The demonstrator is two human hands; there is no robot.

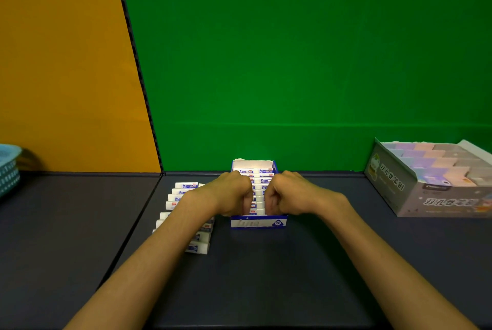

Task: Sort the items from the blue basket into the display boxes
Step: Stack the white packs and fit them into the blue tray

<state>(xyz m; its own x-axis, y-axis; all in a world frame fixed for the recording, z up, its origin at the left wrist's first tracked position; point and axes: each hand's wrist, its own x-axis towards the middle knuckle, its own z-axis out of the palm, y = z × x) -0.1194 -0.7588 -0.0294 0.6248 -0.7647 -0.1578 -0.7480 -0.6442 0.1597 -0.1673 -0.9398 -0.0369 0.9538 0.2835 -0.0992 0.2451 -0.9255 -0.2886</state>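
Note:
A small blue-and-white display box point(258, 222) stands mid-table, packed with two rows of white erasers point(262, 178). Both my hands reach into its near end. My left hand point(231, 192) and my right hand point(288, 192) are curled like fists, thumbs facing each other, gripping a few erasers between them just above the box front. The fingertips are hidden inside the box. Several loose erasers point(186, 186) lie in rows on the table to the left, partly under my left forearm. The blue basket point(8, 167) shows at the far left edge.
A larger grey display box point(415, 196) with pastel items point(431, 162) in rows sits at the right rear. Green and orange walls stand right behind the table. A seam runs across the dark table point(266, 276) left of the loose erasers.

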